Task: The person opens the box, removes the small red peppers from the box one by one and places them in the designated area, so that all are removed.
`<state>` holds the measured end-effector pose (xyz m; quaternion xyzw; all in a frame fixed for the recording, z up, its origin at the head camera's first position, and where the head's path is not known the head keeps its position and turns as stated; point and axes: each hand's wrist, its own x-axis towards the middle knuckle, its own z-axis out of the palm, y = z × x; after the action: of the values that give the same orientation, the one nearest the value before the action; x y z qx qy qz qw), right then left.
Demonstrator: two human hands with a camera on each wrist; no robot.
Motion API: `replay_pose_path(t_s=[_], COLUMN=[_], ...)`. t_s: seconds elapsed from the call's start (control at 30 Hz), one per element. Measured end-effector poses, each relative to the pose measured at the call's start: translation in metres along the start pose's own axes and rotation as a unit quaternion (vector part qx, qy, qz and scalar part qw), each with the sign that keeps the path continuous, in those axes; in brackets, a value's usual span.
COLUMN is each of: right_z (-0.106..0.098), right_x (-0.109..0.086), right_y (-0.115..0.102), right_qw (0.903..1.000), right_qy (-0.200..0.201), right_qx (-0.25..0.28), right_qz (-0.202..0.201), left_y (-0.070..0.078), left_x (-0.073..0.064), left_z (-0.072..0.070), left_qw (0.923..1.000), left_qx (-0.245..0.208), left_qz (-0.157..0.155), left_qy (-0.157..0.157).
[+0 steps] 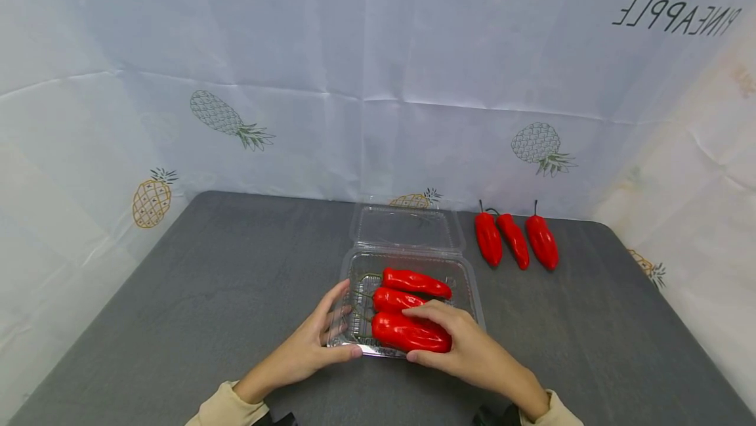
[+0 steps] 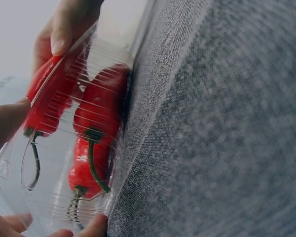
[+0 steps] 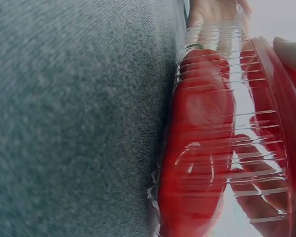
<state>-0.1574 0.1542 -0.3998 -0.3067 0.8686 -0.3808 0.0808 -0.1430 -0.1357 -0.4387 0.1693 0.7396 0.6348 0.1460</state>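
Note:
A clear plastic clamshell container (image 1: 474,295) lies on the table with its lid (image 1: 407,228) folded back. Three red peppers show in it in the head view, stems to the left: a far one (image 1: 416,283), a middle one (image 1: 392,299) and a near one (image 1: 407,332). My right hand (image 1: 466,347) holds the near pepper, thumb on its front side and fingers over its top. In the left wrist view this pepper (image 2: 43,116) sits higher than the others, at the rim. My left hand (image 1: 307,347) grips the container's left side, thumb at the front rim.
Three more red peppers lie on the dark grey table (image 1: 248,268) right of the lid: a left one (image 1: 487,239), a middle one (image 1: 514,241) and a right one (image 1: 541,242). A white cloth (image 1: 413,45) with pineapple prints hangs behind the table and along its sides.

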Motion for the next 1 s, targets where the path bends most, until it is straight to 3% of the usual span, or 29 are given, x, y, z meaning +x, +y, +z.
replay_pose_path(t_s=[0.2, 0.5, 0.83, 1.0], right_z=[-0.0015, -0.0010, -0.0075, -0.0101], right_x=[-0.0002, -0.0003, -0.0012, -0.0027], right_y=[0.0011, 0.0011, 0.0008, -0.0010], right_qw=[0.9997, 0.9997, 0.9995, 0.9994], right_qy=[0.015, 0.014, -0.025, -0.024], right_qx=[-0.009, 0.019, 0.018, 0.026], right_qz=[-0.015, 0.002, 0.007, 0.003], left_y=[-0.0012, -0.0019, -0.0006, -0.0009], left_x=[-0.0003, -0.0007, -0.0001, 0.0000], left_z=[0.0002, 0.0007, 0.0005, 0.0005], left_qw=[1.0000, 0.9998, 0.9998, 0.9999], left_qx=[-0.002, -0.009, -0.008, -0.010], left_qz=[0.005, 0.016, 0.017, 0.014], left_qy=[0.001, 0.000, -0.001, -0.001])
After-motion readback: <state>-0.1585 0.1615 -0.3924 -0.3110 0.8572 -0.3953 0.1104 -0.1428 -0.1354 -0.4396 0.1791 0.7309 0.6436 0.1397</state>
